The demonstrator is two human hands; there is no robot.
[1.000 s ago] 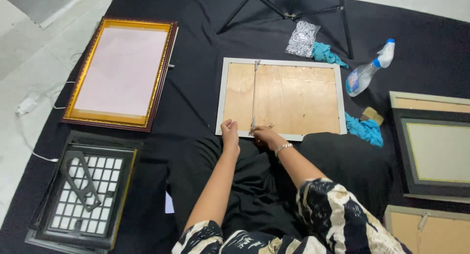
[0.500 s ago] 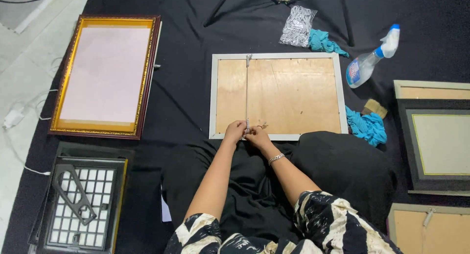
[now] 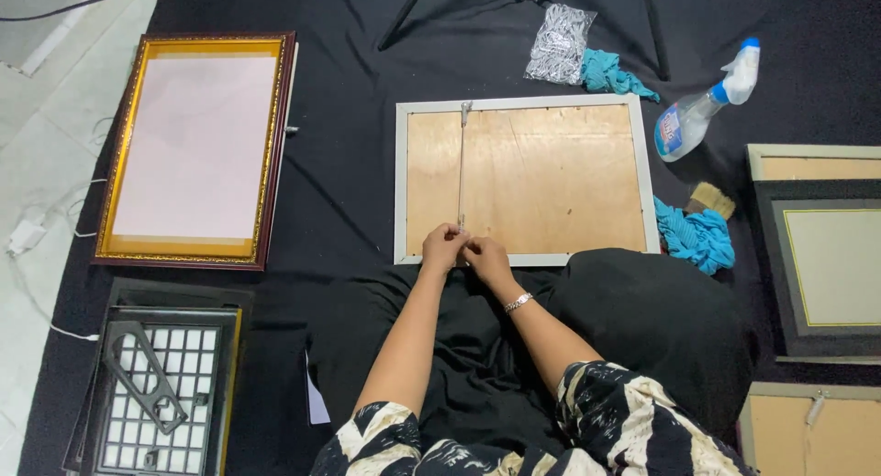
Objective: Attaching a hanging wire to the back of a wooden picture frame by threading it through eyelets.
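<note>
We are sitting on a black cloth (image 3: 349, 164) with a white picture frame (image 3: 525, 178) lying face down in front of us, its plywood back up. Our left hand (image 3: 444, 247) and right hand (image 3: 484, 256) are meeting at the frame's near edge, touching each other, fingers curled in and pinching at the lower end of a thin metal strip (image 3: 461, 164) that is running straight across the backing from the far edge to the near one. Both hands are nearly closed; whether each is actually gripping the strip's end or a small fastener there we cannot tell, as the spot is too small to see.

As we judge it, we are fixing or loosening the strip's near end at the frame's edge, while its far end is sitting at the top rail. The next move seems to call for fine fingertip work right at that point, one hand steadying the frame and the other working the end.

Around us are lying a gold frame (image 3: 195, 145), a spray bottle (image 3: 705, 116), teal rags (image 3: 697, 237), a small brush (image 3: 711, 201) and a bag of small metal bits (image 3: 558, 43).
</note>
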